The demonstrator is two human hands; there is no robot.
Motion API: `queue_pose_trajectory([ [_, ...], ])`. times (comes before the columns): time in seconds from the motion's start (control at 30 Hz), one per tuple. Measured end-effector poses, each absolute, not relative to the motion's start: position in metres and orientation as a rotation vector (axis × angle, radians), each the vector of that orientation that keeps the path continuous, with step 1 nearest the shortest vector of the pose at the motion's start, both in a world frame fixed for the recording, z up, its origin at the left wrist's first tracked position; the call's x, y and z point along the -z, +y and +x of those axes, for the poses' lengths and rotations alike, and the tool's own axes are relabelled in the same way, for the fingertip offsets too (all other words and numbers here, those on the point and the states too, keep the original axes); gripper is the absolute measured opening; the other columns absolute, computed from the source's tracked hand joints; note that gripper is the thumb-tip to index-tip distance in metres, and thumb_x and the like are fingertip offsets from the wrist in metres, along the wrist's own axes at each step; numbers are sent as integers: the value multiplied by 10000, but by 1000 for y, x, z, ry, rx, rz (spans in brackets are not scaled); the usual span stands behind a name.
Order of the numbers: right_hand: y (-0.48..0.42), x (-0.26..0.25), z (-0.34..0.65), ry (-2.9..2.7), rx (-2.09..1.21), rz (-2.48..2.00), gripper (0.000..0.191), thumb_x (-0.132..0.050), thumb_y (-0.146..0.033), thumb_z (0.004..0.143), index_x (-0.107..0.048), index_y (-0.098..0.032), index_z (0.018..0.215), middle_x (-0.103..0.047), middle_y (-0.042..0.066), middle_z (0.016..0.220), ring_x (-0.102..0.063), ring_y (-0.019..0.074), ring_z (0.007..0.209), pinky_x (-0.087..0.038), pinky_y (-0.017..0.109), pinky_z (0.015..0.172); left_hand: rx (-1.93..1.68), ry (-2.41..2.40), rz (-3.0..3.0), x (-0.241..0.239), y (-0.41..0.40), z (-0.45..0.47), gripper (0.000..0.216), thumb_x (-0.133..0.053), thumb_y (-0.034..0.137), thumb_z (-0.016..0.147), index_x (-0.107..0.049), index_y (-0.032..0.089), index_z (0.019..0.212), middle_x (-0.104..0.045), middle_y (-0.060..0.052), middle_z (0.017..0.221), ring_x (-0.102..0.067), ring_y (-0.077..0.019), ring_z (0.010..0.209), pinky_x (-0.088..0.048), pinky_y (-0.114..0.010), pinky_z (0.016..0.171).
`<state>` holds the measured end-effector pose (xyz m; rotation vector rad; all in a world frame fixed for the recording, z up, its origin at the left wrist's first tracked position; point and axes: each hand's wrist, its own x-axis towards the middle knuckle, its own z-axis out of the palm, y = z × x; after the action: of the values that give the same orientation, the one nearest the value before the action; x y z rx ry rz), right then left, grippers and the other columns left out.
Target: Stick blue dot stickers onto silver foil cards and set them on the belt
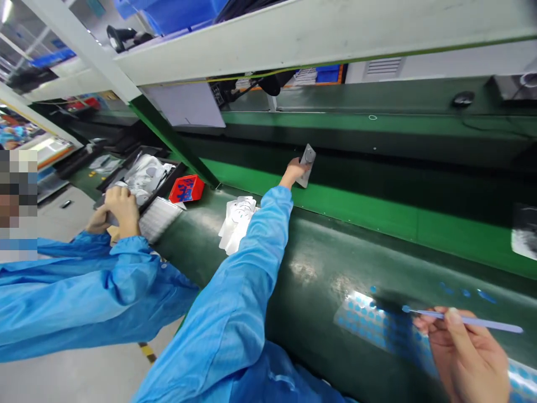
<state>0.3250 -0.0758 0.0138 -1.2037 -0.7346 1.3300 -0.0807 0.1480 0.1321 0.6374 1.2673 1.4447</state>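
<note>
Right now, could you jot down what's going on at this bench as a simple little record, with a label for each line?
Left hand: reaching forward, holding a flat grey piece
Right hand: gripping a slim pale tool
Tool tip: carries a small blue dot
Near right hand: a sheet of blue dots, partly hidden by that hand
Beside left forearm: pale flat pieces in a loose pile
Further left: a red bin with blue items inside
Neighbour: a co-worker's hands, blue sleeves

Red bin [198, 188], black mouse [464, 99], white panel [188, 105]
</note>
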Motion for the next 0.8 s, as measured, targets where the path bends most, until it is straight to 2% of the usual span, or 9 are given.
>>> queue_pose_trajectory([
  [0.07, -77, -21, 321, -747, -1292, -1180, 533, -1092, -635, 814, -809, -199, 932, -790, 45, 806, -757, 188, 663, -676, 291, 602, -1387, 1184, 671, -121, 141, -62, 490, -854, 347, 1090, -715, 180, 1529, -770, -138, 1505, -768, -288, 1246, -636, -569, 1181],
  [0.13, -79, -32, 317, -767, -1247, -1149, 509, -1075, -622, 848, -807, -199, 935, -790, 45, 792, -756, 194, 641, -659, 295, 575, -1311, 1037, 706, -103, 118, -40, 763, -999, 143, 844, -697, 154, 1545, -836, -175, 1400, -825, -311, 1155, -627, -602, 1173],
  [0.2, -81, -44, 310, -788, -1214, -1110, 466, -1051, -596, 894, -807, -201, 943, -792, 44, 792, -760, 205, 619, -641, 303, 541, -1220, 833, 699, -82, 78, -16, 984, -1018, 42, 644, -679, 137, 1564, -875, -198, 1296, -870, -346, 1038, -651, -596, 1111],
  [0.23, -82, -51, 306, -800, -1200, -1081, 447, -1046, -579, 907, -809, -201, 940, -792, 43, 789, -760, 206, 609, -636, 302, 534, -1165, 755, 670, -73, 53, -3, 1007, -1031, 93, 648, -670, 153, 1586, -883, -191, 1259, -882, -349, 984, -678, -568, 1051],
  [0.3, -83, -65, 297, -833, -1181, -1017, 413, -1037, -547, 930, -816, -199, 927, -794, 42, 785, -764, 196, 609, -632, 285, 540, -1090, 686, 587, -58, 2, 23, 979, -1034, 278, 777, -634, 197, 1667, -888, -156, 1181, -886, -324, 877, -718, -495, 913],
  [0.37, -84, -76, 287, -880, -1166, -965, 373, -1016, -517, 965, -825, -199, 925, -802, 45, 789, -768, 184, 622, -634, 269, 562, -1029, 662, 513, -53, -42, 47, 998, -1013, 359, 845, -588, 228, 1739, -885, -137, 1158, -882, -305, 846, -730, -454, 847],
  [0.57, -90, -85, 266, -998, -1205, -1018, 328, -899, -509, 1084, -802, -217, 970, -781, 23, 789, -739, 184, 604, -636, 299, 566, -977, 721, 439, -68, -104, 80, 938, -1025, 361, 856, -655, 227, 1708, -857, -88, 1082, -864, -290, 881, -744, -474, 874],
  [0.8, -100, -85, 264, -1032, -1252, -1093, 316, -873, -525, 1102, -777, -246, 989, -796, 26, 841, -733, 186, 668, -635, 311, 629, -989, 770, 433, -83, -120, 83, 866, -1051, 415, 863, -723, 271, 1652, -857, -79, 1102, -860, -269, 907, -749, -457, 895],
])
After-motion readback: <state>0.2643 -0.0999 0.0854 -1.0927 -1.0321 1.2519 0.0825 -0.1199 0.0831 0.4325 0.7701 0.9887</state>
